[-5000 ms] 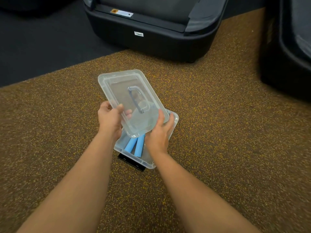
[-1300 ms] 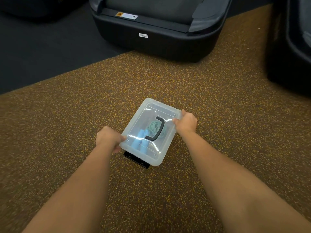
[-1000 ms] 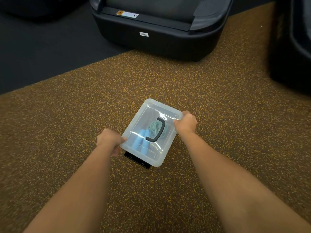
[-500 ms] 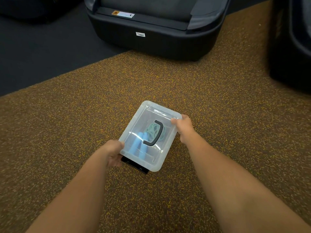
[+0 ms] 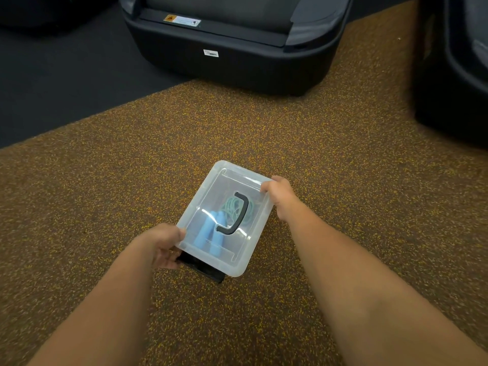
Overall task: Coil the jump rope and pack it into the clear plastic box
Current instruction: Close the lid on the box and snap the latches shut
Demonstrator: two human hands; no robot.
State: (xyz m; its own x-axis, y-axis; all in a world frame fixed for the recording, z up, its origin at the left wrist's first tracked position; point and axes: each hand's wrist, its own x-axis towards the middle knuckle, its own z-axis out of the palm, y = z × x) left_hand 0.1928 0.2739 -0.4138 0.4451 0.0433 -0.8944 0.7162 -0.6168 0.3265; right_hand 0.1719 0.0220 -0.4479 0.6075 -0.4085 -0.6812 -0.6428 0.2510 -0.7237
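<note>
The left grip (image 5: 163, 245) is clenched on the nearest corner of the clear rectangular plastic box (image 5: 239, 270), thumb on the rim and fingers curled underneath. The right grip (image 5: 277, 192) pinches the corner diagonally opposite, its fingertips on the edge of the translucent flat plastic lid (image 5: 232, 180). Holding opposite corners probably lets the person press the lid down evenly and keeps the light box from skating over the brown speckled rubber floor (image 5: 343, 154) on which it sits.

Between the two grips, the lid covers the box, and its curved black carrying handle (image 5: 236, 213) lies flat across the middle. The jump rope shows through the plastic. Its two pale blue cylindrical handles (image 5: 208, 231) lie side by side at the end by the left grip, and its thin teal cord (image 5: 232, 208) is bundled in loops towards the right grip. Nothing else can be made out in the box.

A flat black latch (image 5: 200, 266) juts from under the box end, just below the left grip's fingers. It looks unfastened, so clipping it up is probably the step in hand, with coiling and packing apparently done.

Well beyond the right grip stand a bulky black moulded machine base (image 5: 232, 56) and a second dark housing (image 5: 454, 75)
</note>
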